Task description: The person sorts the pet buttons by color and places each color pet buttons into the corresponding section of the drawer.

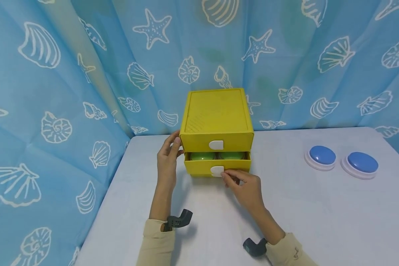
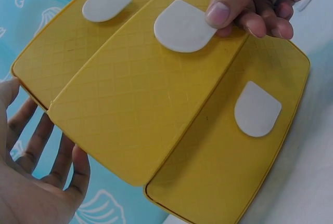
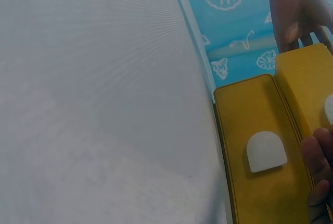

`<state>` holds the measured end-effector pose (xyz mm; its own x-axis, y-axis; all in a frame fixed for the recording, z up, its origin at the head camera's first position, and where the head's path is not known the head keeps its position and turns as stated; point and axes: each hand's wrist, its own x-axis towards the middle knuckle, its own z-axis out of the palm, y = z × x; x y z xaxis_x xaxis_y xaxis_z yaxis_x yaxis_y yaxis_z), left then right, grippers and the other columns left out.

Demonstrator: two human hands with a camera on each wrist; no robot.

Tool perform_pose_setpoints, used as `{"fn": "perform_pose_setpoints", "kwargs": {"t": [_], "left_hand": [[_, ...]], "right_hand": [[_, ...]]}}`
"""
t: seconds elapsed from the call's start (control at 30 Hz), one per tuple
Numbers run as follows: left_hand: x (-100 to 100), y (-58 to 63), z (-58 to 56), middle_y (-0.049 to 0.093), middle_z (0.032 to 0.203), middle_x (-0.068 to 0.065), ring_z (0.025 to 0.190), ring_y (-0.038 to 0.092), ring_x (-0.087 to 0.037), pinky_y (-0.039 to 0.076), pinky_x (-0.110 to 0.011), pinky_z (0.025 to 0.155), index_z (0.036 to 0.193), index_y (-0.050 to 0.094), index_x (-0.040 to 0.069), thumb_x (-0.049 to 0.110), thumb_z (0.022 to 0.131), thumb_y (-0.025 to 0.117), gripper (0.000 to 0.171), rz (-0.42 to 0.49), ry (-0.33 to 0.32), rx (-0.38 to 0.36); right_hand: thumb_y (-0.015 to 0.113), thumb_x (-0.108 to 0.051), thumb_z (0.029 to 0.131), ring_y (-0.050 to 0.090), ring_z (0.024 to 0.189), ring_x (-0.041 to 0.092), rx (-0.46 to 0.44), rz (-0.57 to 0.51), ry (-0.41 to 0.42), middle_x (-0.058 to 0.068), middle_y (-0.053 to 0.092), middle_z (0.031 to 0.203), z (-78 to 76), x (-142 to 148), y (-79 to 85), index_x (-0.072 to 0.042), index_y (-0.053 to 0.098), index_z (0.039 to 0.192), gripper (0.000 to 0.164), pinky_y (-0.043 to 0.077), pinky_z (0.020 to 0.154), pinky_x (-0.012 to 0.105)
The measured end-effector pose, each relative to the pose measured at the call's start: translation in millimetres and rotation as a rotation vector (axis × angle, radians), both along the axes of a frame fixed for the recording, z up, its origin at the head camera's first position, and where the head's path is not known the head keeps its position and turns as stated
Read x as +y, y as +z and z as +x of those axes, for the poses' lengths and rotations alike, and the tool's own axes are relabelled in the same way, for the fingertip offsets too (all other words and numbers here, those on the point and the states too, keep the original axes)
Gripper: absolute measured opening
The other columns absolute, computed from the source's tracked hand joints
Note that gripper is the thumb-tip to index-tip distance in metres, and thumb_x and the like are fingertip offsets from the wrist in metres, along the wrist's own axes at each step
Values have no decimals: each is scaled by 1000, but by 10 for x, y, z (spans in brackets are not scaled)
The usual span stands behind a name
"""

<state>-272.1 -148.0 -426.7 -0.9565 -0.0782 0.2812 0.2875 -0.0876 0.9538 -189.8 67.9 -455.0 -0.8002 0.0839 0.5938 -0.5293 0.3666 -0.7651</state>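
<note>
A yellow drawer cabinet [image 1: 217, 111] stands at the back of the table, with three fronts and white tab handles visible in the left wrist view. Its middle drawer [image 1: 232, 164] juts out partway. Two green round things [image 1: 203, 156] show inside, mostly hidden by the front. My right hand [image 1: 247, 188] pinches the right edge of that drawer's white handle [image 2: 183, 26] between thumb and fingers. Against the cabinet's left side rests my left hand [image 1: 169, 159], its fingers spread and slightly bent. The top drawer [image 1: 199, 143] and bottom drawer [image 3: 250, 109] are closed.
Two blue push buttons [image 1: 322, 154] on white bases stand on the right of the white table [image 1: 302, 221]. A blue curtain [image 1: 186, 44] with white shell prints hangs close behind the cabinet and along the left side.
</note>
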Motion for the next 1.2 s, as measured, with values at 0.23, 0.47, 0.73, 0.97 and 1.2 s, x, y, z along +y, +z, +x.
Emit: {"fn": "perform_pose_setpoints", "kwargs": {"t": [0.23, 0.47, 0.73, 0.97, 1.2], "left_hand": [[-3, -6, 1, 62, 132, 6, 116, 56, -19, 48, -41, 100, 137, 61, 27, 50, 98, 61, 45, -14, 14, 2], [4, 5, 11, 62, 132, 6, 116, 57, -19, 47, -43, 101, 135, 62, 28, 52, 97, 61, 45, -6, 18, -4], [2, -1, 0, 62, 133, 7, 116, 57, -19, 46, -48, 102, 135, 63, 29, 53, 96, 62, 46, -1, 20, -8], [3, 6, 9, 62, 132, 7, 116, 57, -18, 47, -43, 101, 135, 62, 30, 54, 96, 61, 46, -20, 24, -6], [7, 12, 14, 62, 132, 7, 116, 57, -17, 47, -43, 101, 135, 62, 30, 54, 96, 60, 46, -26, 32, -6]], "right_hand": [[78, 6, 82, 59, 59, 13, -28, -26, 0, 6, 69, 66, -14, -15, -17, 2, 78, 90, 9, 47, 49, 26], [77, 5, 84, 59, 59, 16, -39, -29, 5, 8, 69, 67, -29, -17, -17, 1, 78, 91, 8, 46, 50, 26], [77, 5, 84, 61, 60, 17, -32, -33, 10, 7, 69, 68, -110, 2, -125, 1, 78, 91, 9, 47, 50, 26], [79, -7, 87, 61, 62, 14, -34, -23, 33, -2, 70, 70, -245, 73, -337, -8, 80, 94, 7, 48, 53, 24], [77, -16, 90, 62, 63, 12, -41, -22, 57, -5, 70, 71, -285, 104, -350, -10, 80, 95, 9, 50, 54, 23]]}}
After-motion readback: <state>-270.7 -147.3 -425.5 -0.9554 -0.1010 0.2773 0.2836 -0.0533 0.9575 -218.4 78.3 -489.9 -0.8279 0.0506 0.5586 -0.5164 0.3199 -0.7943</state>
